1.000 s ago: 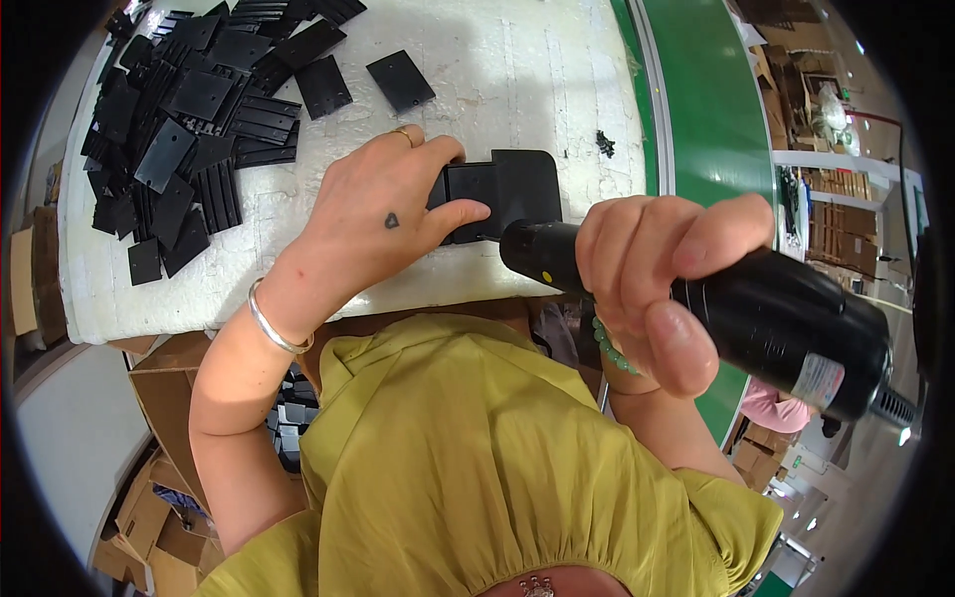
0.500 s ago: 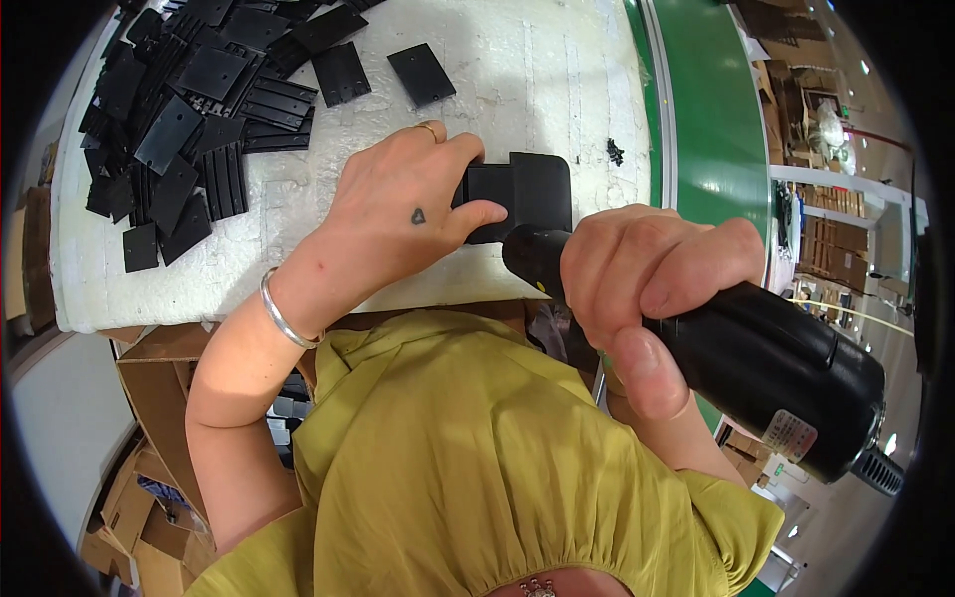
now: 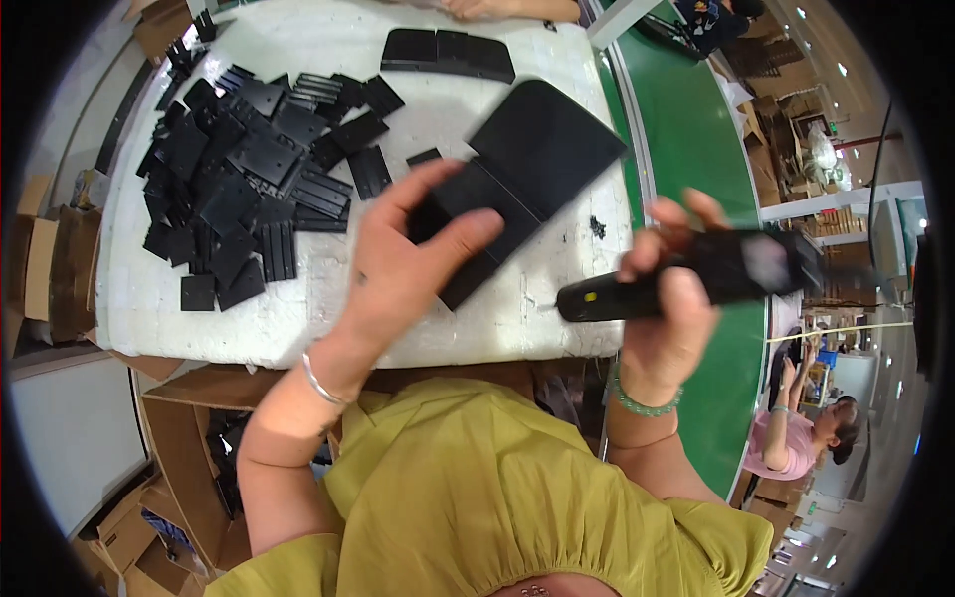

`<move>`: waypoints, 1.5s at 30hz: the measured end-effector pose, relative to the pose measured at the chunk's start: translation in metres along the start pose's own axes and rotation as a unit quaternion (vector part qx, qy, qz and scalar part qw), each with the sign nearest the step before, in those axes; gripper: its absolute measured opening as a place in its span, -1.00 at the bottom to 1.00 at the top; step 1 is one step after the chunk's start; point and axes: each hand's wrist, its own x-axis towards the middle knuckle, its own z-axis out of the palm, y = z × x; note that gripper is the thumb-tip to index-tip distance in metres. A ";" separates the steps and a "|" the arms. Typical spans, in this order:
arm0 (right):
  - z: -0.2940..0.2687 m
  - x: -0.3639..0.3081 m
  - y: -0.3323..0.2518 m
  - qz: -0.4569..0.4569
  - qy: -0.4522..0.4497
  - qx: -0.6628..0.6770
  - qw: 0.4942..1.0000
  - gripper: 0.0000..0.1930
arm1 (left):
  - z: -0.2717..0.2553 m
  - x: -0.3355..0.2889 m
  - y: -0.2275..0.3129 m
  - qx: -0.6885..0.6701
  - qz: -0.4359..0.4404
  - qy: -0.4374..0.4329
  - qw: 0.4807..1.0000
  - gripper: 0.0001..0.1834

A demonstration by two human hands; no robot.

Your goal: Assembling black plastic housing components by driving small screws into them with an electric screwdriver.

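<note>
My left hand (image 3: 398,259) grips a black two-part plastic panel (image 3: 547,144) by its nearer half, thumb on top and fingers at its left edge. The panel lies slanted, its rounded wider end pointing to the far right. In my right hand (image 3: 665,333) is a black electric screwdriver (image 3: 622,296), slightly blurred, its thin tip pointing left and apart from the panel. A small heap of dark screws (image 3: 597,228) lies between the panel and the screwdriver. To the left spreads a pile of black flat plastic pieces (image 3: 239,149).
Another black panel (image 3: 448,55) stands at the far side of the white worktop (image 3: 328,298), near another person's forearm (image 3: 517,8). A green surface (image 3: 676,149) runs along the right. An open cardboard box (image 3: 189,428) sits below the near edge. A person in pink (image 3: 781,443) is farther right.
The panel has been swung from straight to slanted, showing more of its surface. My right hand has drawn the screwdriver away from it and turned it more level. The view has shifted.
</note>
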 end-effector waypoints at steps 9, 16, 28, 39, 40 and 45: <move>-0.004 -0.010 0.012 0.069 -0.082 -0.040 0.993 -0.47 | 0.006 -0.011 0.016 -0.207 -0.132 -0.161 0.956 -0.29; -0.029 -0.011 -0.001 0.129 -0.091 -0.030 0.987 -0.49 | -0.040 0.014 0.036 -0.299 -0.204 -0.266 0.893 -0.38; -0.053 0.051 0.031 -0.033 0.123 0.012 0.992 -0.67 | 0.005 0.118 0.008 0.070 -0.034 -0.137 0.987 -0.74; -0.064 0.049 0.046 -0.101 0.133 0.099 0.981 -0.75 | 0.041 0.120 -0.035 0.504 0.364 -0.095 0.778 -0.66; -0.068 0.048 0.043 -0.100 0.122 0.101 0.982 -0.73 | 0.045 0.110 -0.033 0.485 0.344 -0.177 0.784 -0.65; -0.057 0.035 0.020 -0.095 0.090 0.122 0.984 -0.72 | 0.060 0.074 -0.037 0.416 0.358 -0.338 0.764 -0.73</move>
